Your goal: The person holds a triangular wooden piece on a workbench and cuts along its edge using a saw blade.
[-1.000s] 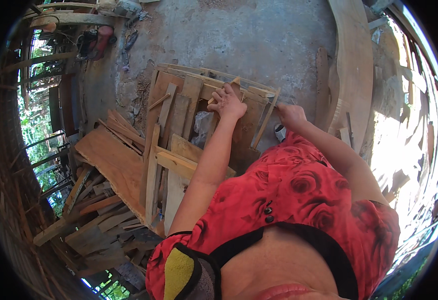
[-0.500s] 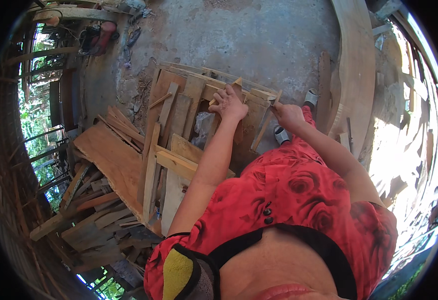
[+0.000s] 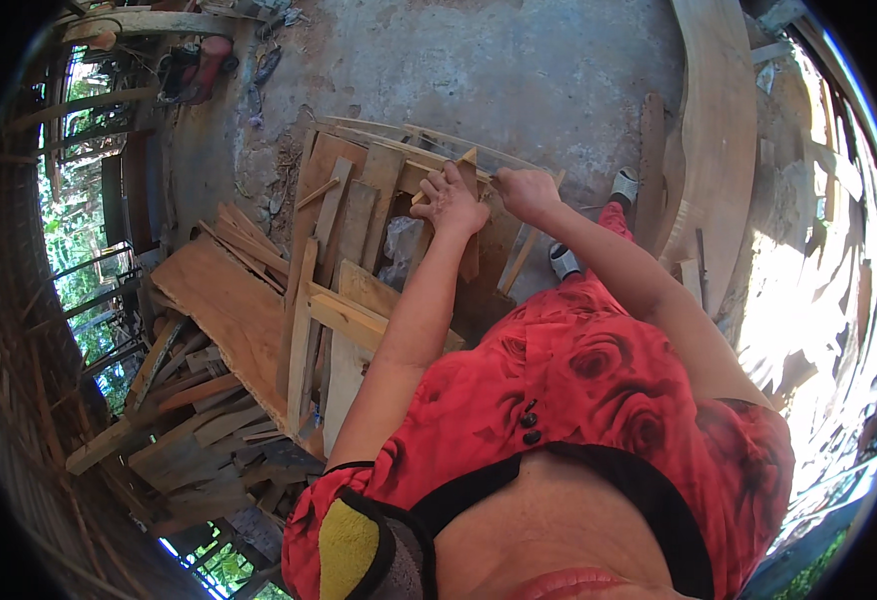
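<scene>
My left hand (image 3: 454, 203) is closed over a wooden piece (image 3: 468, 158) whose pale pointed end juts out above the fingers. A darker brown board (image 3: 472, 262) shows just below that hand. My right hand (image 3: 529, 194) is closed, its fingertips next to the wood at the left hand. Whatever it grips is hidden by the fingers. Under both hands lies a low stack of planks and frames. A thin wooden strip (image 3: 531, 245) slants down below the right wrist. Some clear plastic (image 3: 399, 245) is tucked between the boards left of my left forearm.
A broad rough-edged slab (image 3: 224, 325) leans on the stack at left, over a heap of offcuts (image 3: 214, 430). One long plank (image 3: 714, 150) stretches along the right side. My shoes (image 3: 565, 262) are on the concrete floor (image 3: 479, 70). A red machine (image 3: 199, 75) stands far left.
My right hand has moved left, up to the wood by my left hand. The small dark-tipped item seen at its fingers earlier is now hidden. The left hand has shifted slightly.
</scene>
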### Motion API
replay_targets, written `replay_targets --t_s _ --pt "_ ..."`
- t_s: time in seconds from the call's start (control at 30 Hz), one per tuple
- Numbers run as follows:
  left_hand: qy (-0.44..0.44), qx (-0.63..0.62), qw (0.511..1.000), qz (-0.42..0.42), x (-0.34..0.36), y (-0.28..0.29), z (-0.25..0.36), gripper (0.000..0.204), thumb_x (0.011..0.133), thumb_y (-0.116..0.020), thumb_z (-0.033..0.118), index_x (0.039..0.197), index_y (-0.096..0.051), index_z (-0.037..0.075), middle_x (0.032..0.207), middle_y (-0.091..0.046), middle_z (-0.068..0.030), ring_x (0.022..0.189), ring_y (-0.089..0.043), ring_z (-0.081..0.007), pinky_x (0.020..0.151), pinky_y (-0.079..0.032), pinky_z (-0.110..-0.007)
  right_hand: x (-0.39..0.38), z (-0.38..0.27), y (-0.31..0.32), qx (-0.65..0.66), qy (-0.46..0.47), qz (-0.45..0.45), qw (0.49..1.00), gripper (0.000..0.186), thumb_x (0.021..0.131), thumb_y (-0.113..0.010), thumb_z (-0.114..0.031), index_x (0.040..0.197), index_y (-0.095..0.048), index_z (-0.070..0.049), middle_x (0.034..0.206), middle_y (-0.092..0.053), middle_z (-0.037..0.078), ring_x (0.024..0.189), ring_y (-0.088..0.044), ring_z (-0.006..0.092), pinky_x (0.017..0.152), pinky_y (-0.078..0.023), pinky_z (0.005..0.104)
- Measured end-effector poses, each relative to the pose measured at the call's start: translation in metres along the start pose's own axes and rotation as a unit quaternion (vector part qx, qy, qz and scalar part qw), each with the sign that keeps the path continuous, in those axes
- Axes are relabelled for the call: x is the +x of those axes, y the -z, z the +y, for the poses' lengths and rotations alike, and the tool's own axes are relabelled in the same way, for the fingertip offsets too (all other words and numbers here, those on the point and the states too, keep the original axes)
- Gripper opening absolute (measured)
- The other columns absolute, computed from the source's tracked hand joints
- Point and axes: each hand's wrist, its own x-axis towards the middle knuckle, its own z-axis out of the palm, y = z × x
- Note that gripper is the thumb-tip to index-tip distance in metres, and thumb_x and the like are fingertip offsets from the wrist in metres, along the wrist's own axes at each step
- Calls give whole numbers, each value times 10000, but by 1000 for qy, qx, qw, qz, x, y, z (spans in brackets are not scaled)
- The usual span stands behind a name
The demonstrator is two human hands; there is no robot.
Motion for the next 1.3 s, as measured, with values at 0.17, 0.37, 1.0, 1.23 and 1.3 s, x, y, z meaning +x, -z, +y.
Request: replay_targets --t_s 0.17,0.37,1.0,1.23,1.3 --pt "7 13 1000 -3 2 0 0 870 621 -730 299 1322 -248 116 1296 -355 -153 1260 -300 -331 877 -296 -614 -92 52 4 -19 -49 -12 999 231 887 -516 -319 862 -565 -94 685 -617 166 657 -614 365 569 -461 489" --pt "2 12 1000 1 0 -1 -3 877 616 -739 308 1318 -251 116 1298 -349 -151 1262 -297 -322 884 -295 -612 -73 50 -5 -15 -38 -7 999 255 893 -504 -332 880 -572 -86 699 -615 179 665 -612 371 576 -459 494" --pt "-6 20 1000 -1 2 0 -3 832 619 -729 308 1286 -274 106 1277 -354 -161 1250 -298 -329 886 -286 -625 -67 47 -9 -7 -29 8 1000 262 906 -489 -332 872 -569 -85 677 -622 165 646 -618 361 562 -461 483" --pt "-14 20 1000 10 1 -1 0 856 619 -731 308 1303 -258 105 1289 -348 -165 1259 -292 -332 877 -289 -630 17 -1 -15 -4 -31 -8 999 236 881 -493 -295 904 -587 -80 797 -641 180 763 -623 364 647 -470 481" --pt "-8 15 1000 8 2 -2 -1 858 620 -731 309 1305 -256 105 1291 -348 -165 1260 -291 -332 877 -289 -630 8 6 -18 14 -12 6 1000 271 894 -479 -329 914 -590 -82 779 -638 180 757 -621 369 653 -469 485"
